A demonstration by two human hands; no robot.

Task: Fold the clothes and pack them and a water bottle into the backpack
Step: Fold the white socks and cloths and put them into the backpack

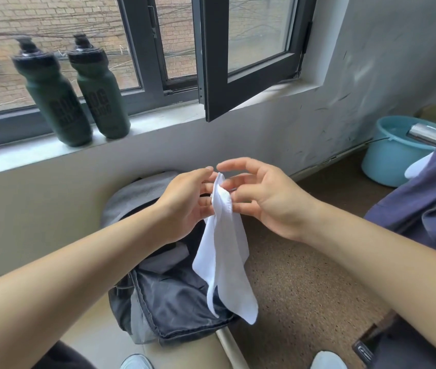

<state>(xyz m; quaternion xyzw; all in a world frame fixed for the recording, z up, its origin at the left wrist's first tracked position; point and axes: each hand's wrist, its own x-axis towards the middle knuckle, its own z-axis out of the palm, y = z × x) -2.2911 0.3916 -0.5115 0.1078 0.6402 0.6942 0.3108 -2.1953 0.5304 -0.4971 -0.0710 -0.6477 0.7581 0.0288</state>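
- The white socks [225, 262] hang in the air between both hands, directly over the open backpack [131, 193]. There appear to be two of them, held together at the cuffs.
- Their long axis runs nearly straight down, ribbed cuffs at the top and toes at the bottom, with the toes swinging slightly toward the person's right.
- The left hand [185, 203] has its grip closed on the cuffs, fingers curled in behind the fabric and thumb on top. It seems to carry the weight.
- The right hand [262, 201] is at the same height, just across the cuffs. Its fingers are spread and loosely bent, with the tips touching the ribbing. I cannot tell whether its grip is pinching.
- Judging from this, the next fold turns on the toes, which hang well below both hands. The right hand looks freer to reach down for them.
- The socks are thin, limp knit, smooth below the ribbed band, and would likely sag wherever they are not held.
- The backpack is soft grey cloth. It stands against the wall with its mouth toward the person, and folded dark denim jeans [174, 302] lie inside.
- Two dark green water bottles, one [51, 97] beside the other [99, 91], stand upright on the window sill [158, 121]. They are smooth plastic with black caps and sit well apart from the hands, up and to the left.
- A blue-purple garment [424, 198] lies at the right, waiting to be folded.
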